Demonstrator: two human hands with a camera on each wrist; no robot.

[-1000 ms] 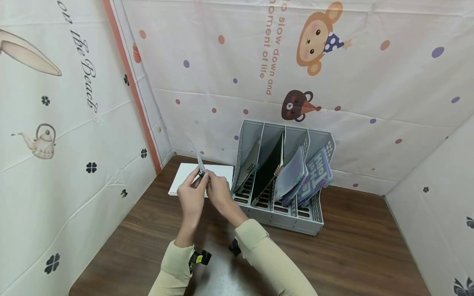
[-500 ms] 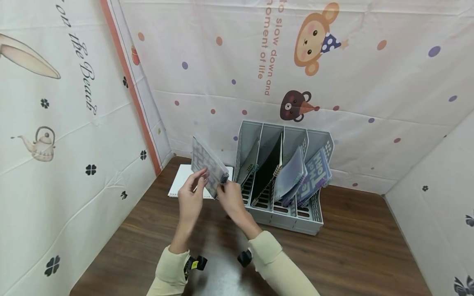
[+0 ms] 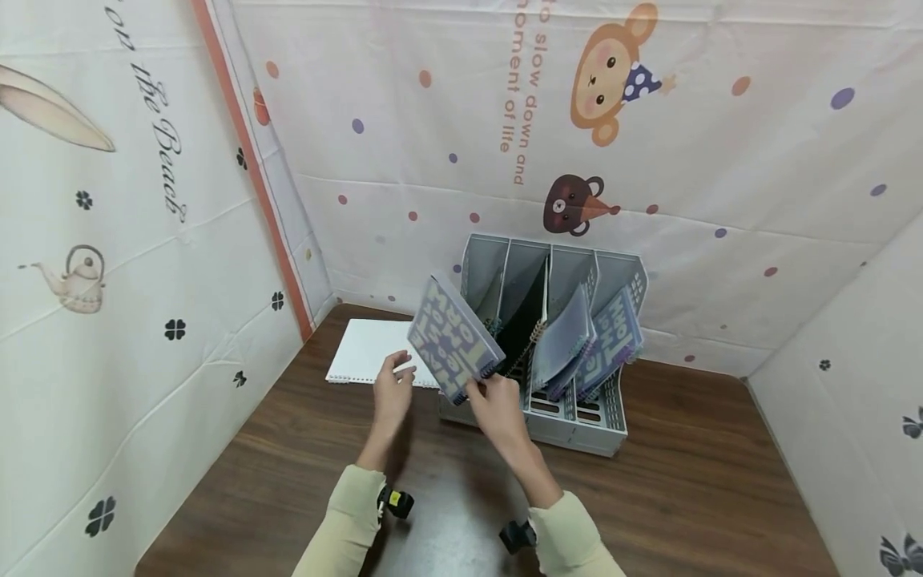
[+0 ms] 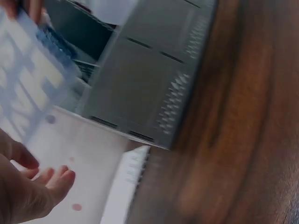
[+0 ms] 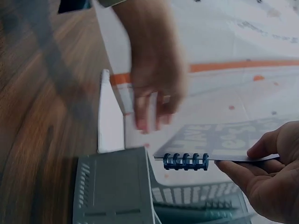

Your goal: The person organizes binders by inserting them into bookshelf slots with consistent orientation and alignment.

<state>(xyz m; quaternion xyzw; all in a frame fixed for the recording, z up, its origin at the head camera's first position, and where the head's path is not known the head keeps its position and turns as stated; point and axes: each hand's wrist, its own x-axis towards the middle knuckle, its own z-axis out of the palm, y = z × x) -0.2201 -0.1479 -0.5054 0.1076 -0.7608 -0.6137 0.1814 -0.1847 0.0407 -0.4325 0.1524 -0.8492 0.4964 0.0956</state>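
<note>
A spiral notebook [image 3: 450, 336] with a blue-grey cover and pale lettering is raised in front of the file rack's left end. My right hand [image 3: 499, 409] pinches its bound edge between thumb and fingers; the right wrist view shows the dark ring binding [image 5: 186, 161] beside that grip. Left of the notebook, my left hand [image 3: 393, 393] is free of it, fingers loosely bent with nothing in them. In the left wrist view, that hand [image 4: 35, 191] lies below the lettered cover [image 4: 28, 79]. The grey file rack [image 3: 577, 437] is partly hidden behind the notebook.
Several spiral notebooks lean in the rack, among them a black one [image 3: 525, 324], a pale translucent one [image 3: 566, 336] and a lettered blue one [image 3: 613, 332]. A white spiral notebook [image 3: 368, 349] lies flat on the wooden table [image 3: 707, 473]. Printed cloth walls [image 3: 404, 144] enclose the table.
The notebook was edge-on between both hands; it has turned to show its lettered cover and moved right toward the rack in my right hand. My left hand has let go of it.
</note>
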